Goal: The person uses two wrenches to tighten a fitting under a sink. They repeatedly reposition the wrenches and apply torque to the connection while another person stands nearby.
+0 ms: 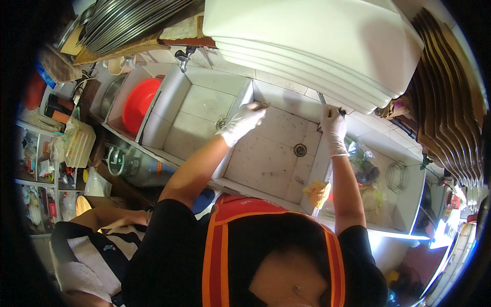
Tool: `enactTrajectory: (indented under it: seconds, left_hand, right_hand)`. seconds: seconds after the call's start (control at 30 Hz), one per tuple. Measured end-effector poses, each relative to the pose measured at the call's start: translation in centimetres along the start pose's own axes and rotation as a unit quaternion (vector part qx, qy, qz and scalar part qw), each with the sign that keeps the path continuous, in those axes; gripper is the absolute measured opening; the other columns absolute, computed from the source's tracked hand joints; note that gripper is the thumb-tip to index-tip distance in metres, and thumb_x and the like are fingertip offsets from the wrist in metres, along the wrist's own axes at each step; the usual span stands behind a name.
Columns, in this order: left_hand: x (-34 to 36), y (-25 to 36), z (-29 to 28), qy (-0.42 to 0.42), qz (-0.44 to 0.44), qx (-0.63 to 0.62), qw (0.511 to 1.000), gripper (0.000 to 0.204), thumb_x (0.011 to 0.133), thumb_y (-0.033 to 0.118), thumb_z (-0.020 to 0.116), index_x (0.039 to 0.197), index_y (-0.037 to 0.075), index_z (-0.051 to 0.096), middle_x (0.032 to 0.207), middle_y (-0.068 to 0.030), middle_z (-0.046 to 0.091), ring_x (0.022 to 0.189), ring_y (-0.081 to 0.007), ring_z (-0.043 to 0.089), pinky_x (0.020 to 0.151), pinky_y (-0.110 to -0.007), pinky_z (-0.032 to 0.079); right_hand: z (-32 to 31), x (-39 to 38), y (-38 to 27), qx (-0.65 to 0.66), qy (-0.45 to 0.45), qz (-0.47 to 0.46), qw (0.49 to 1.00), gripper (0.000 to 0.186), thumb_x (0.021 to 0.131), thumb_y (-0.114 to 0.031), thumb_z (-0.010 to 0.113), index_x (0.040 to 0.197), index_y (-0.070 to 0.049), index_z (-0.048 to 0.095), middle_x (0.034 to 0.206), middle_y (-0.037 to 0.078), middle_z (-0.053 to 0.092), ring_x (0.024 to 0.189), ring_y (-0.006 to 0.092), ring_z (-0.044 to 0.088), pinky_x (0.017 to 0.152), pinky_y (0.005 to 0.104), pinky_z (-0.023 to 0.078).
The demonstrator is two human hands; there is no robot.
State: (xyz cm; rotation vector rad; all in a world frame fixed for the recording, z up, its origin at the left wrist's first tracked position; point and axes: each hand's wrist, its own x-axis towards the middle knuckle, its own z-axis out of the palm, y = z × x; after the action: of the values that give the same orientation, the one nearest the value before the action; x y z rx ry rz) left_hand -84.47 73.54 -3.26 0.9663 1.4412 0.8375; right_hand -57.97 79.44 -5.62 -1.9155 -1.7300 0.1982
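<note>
Both my hands wear thin white gloves and are over a white tiled sink basin [266, 158] with a round metal drain [300, 149]. My left hand [243, 124] is above the divider to the basin on the left. Its fingers are curled together, with something small and brownish at the tips that I cannot make out. At the back right corner, my right hand [334, 130] is closed around a metal tap [321, 97], hiding most of it. A crumpled yellow cloth [317, 194] lies on the basin's right-hand rim.
Left stand another basin [204, 110] and a red tub [139, 106]. Bagged greens [365, 169] and a wire rack [397, 176] sit in the right basin. Stacked white containers [312, 46] overhang the back. A gas cylinder [135, 166] and another person's arm [115, 217] are at lower left.
</note>
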Motion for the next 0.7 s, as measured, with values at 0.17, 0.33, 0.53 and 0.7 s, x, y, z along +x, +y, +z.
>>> enactTrajectory:
  seconds: [0.17, 0.33, 0.53, 0.7]
  left_hand:
    - [-3.0, -4.9, -2.8, 0.068, -0.064, -0.026, 0.995, 0.019, 0.084, 0.026, 0.057, 0.078, 0.007, 0.057, 0.05, 0.0034, 0.043, 0.038, -0.0054, 0.035, 0.034, -0.021, 0.024]
    - [-3.4, -6.9, -1.6, 0.056, -0.094, -0.077, 0.991, 0.02, 0.085, 0.024, 0.057, 0.077, 0.005, 0.056, 0.051, 0.0026, 0.044, 0.036, -0.0059, 0.035, 0.032, -0.022, 0.024]
    - [-4.1, -6.2, -0.2, 0.053, -0.051, -0.135, 0.988, 0.018, 0.086, 0.019, 0.053, 0.081, 0.003, 0.059, 0.054, 0.0011, 0.048, 0.037, -0.0057, 0.038, 0.032, -0.02, 0.026]
    - [-4.6, -5.8, -0.7, 0.039, -0.059, -0.15, 0.986, 0.016, 0.084, 0.018, 0.055, 0.084, 0.003, 0.06, 0.053, 0.0013, 0.048, 0.036, -0.0054, 0.038, 0.032, -0.02, 0.027]
  right_hand:
    - [-0.8, -0.2, -0.6, -0.076, -0.034, 0.02, 0.996, 0.029, 0.083, -0.035, 0.05, 0.086, -0.01, 0.065, 0.079, 0.018, 0.063, 0.076, 0.0346, 0.06, 0.069, 0.0436, 0.048]
    - [2.0, -2.6, -4.2, 0.4, -0.164, 0.155, 0.888, 0.043, 0.086, -0.044, 0.051, 0.077, -0.003, 0.061, 0.055, -0.001, 0.049, 0.048, 0.0144, 0.046, 0.045, 0.0298, 0.036]
    - [1.5, -2.4, -7.0, 0.785, -0.381, 0.263, 0.411, 0.044, 0.093, -0.048, 0.033, 0.065, -0.014, 0.039, 0.048, -0.007, 0.026, 0.035, 0.0068, 0.019, 0.034, 0.0219, 0.02]
    - [0.4, -2.5, -9.4, 0.874, -0.344, 0.281, 0.197, 0.03, 0.093, -0.026, 0.032, 0.066, -0.016, 0.041, 0.049, -0.008, 0.024, 0.035, 0.0054, 0.019, 0.033, 0.021, 0.018]
